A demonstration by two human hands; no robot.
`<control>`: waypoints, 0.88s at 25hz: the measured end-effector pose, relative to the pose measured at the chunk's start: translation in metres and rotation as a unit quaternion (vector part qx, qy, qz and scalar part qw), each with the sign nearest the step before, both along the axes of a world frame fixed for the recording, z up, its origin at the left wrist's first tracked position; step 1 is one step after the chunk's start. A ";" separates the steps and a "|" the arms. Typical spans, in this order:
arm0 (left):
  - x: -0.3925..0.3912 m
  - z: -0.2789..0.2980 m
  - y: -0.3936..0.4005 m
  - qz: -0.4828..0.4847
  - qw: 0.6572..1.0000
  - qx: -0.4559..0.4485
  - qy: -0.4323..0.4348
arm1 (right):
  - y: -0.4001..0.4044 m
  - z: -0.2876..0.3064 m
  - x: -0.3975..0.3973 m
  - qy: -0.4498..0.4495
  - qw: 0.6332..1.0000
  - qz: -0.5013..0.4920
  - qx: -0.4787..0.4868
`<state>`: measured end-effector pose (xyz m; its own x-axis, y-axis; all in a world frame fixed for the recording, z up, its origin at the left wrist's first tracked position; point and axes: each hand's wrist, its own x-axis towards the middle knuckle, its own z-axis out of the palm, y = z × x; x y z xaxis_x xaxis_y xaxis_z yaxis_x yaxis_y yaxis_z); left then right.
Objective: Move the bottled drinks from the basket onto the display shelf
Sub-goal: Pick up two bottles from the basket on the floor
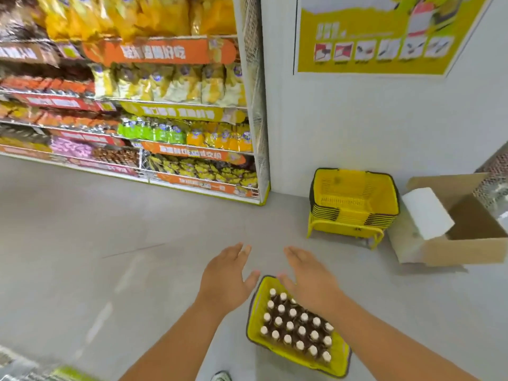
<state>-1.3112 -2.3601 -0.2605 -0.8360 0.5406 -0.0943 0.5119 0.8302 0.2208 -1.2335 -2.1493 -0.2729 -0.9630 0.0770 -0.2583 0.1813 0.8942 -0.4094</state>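
On my feed, a yellow basket (298, 350) with a dark rim sits on the grey floor (110, 257) at lower centre, packed with dark bottled drinks (295, 324) standing upright in tight rows, each topped by a pale cap. The left hand (225, 273) hovers just left of the basket, fingers straight and spread, holding nothing. The right hand (309, 276) is stretched out over the basket's far end, fingers likewise straight and empty; it covers the far corner and some bottles there.

No label on the bottles is legible to me from above. The display shelf (165, 105) stands well apart at upper left, stacked with yellow, green and orange snack bags; its orange and yellow banners carry characters too blurred for me to read. A yellow poster (379, 34) on the wall is also unreadable. A stack of empty yellow baskets (354, 202) and an open cardboard box (450, 232), cut off at the right edge, stand by the wall.
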 end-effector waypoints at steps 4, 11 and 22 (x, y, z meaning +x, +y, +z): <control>-0.054 -0.082 -0.007 -0.064 0.997 -0.012 -0.039 | -0.018 -0.063 -0.023 -0.011 0.996 -0.081 -0.018; -0.088 -0.255 0.002 -0.113 0.988 -0.022 -0.099 | -0.022 -0.219 -0.030 -0.047 0.988 -0.146 -0.032; -0.086 -0.490 0.043 -0.138 0.980 -0.019 -0.145 | 0.002 -0.479 -0.048 -0.077 0.992 -0.097 -0.009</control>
